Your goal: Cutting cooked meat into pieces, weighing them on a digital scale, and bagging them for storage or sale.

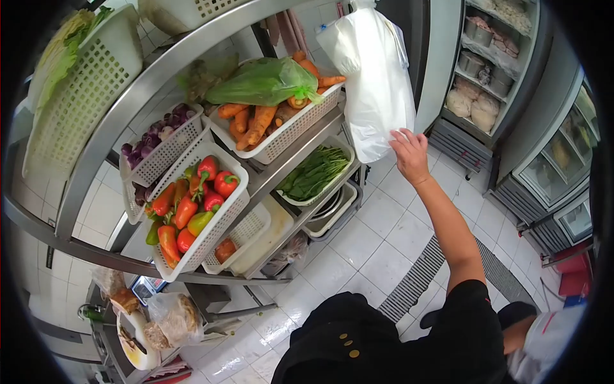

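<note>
My right hand (411, 154) reaches out with bent fingers pinching the lower right edge of a bundle of white plastic bags (376, 91). The bundle hangs from its gathered top at the end of a metal shelving rack (288, 168). My left hand is out of view. Left of the bags, a white perforated basket (307, 115) holds carrots (261, 122) with a knotted green plastic bag (264, 81) on top. Nearer to me, another white basket (211, 249) is full of red, orange and green peppers (187, 211). Leafy greens (316, 173) fill a tub on the lower shelf.
Purple onions (153, 137) sit in a basket behind the peppers. An open upright refrigerator (484, 72) and a glass-door one (556, 149) stand at right. A floor drain grate (412, 283) crosses the tiles. Another person's sleeve (547, 336) shows at lower right.
</note>
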The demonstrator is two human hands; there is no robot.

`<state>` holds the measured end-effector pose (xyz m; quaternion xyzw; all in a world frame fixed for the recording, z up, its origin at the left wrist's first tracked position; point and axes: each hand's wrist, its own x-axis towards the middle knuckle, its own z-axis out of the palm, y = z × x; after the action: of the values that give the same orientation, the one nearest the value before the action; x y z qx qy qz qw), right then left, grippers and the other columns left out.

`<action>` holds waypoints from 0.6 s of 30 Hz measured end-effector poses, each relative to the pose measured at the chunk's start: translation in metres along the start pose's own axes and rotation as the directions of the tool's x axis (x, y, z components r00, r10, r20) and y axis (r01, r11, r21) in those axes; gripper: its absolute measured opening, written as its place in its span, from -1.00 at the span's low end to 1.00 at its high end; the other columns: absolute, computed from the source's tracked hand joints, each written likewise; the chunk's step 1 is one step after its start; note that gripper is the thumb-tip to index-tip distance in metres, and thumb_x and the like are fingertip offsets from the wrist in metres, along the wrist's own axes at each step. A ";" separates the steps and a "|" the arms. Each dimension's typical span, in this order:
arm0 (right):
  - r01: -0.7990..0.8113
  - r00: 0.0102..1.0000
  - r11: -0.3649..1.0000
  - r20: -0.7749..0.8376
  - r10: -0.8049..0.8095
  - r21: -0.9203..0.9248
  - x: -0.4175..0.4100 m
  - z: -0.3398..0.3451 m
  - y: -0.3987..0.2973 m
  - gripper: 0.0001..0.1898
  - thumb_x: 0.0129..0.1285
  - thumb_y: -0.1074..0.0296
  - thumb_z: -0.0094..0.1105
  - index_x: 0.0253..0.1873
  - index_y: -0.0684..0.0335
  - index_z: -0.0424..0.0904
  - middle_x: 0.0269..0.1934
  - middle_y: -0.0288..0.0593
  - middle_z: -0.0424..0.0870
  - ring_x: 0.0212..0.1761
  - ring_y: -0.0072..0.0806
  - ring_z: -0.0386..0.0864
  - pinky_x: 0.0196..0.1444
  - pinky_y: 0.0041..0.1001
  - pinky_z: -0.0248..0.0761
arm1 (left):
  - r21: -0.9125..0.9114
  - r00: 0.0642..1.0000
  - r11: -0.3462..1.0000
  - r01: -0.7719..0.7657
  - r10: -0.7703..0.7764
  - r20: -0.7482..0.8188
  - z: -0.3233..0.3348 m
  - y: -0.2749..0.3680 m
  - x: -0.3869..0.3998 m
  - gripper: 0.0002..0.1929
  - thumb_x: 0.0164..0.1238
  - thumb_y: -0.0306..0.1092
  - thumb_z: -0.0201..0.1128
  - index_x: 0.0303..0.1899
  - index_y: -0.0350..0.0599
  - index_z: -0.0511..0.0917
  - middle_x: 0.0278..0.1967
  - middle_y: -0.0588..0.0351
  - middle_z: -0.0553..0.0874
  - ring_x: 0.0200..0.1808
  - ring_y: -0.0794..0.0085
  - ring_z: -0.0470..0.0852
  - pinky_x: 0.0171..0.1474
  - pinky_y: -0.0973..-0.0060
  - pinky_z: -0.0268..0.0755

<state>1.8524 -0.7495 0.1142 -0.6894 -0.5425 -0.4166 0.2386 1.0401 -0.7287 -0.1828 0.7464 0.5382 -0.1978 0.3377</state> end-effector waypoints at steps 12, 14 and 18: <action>-0.375 0.927 0.805 0.214 0.309 0.460 0.038 -0.038 -0.009 -0.72 0.34 0.29 0.16 -0.42 0.30 0.40 -0.54 0.05 0.48 -0.45 0.01 0.48 -0.36 -0.19 0.33 | 0.072 0.995 0.992 -0.101 0.101 0.006 -0.014 0.037 0.021 -0.28 0.35 0.24 0.11 0.28 -0.23 0.46 0.20 -0.39 0.54 0.32 -0.10 0.45 0.36 0.19 0.28; -0.363 0.925 0.759 0.306 0.224 0.540 -0.012 -0.021 -0.056 -0.68 0.29 0.18 0.25 -0.37 0.29 0.40 -0.53 0.10 0.47 -0.51 0.06 0.43 -0.43 -0.18 0.32 | -0.246 0.967 0.963 -0.110 0.046 -0.251 -0.064 0.121 0.030 -0.37 0.34 0.08 0.24 0.26 -0.22 0.48 0.16 -0.31 0.59 0.24 -0.11 0.53 0.30 0.27 0.37; -0.730 0.680 0.016 0.725 0.108 0.683 -0.116 -0.006 -0.232 -0.70 0.40 0.16 0.20 -0.08 0.25 0.36 -0.29 -0.28 0.42 -0.23 -0.45 0.48 -0.12 -0.36 0.45 | -0.596 0.934 0.722 -0.352 0.309 -0.178 -0.133 0.231 -0.004 -0.43 0.39 -0.11 0.27 0.31 -0.23 0.42 0.22 -0.11 0.60 0.26 0.18 0.56 0.27 0.32 0.40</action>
<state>1.6234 -0.7488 -0.0077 -0.5845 -0.4667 0.3076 0.5881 1.2459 -0.6805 -0.0201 0.6837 0.4420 0.0776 0.5755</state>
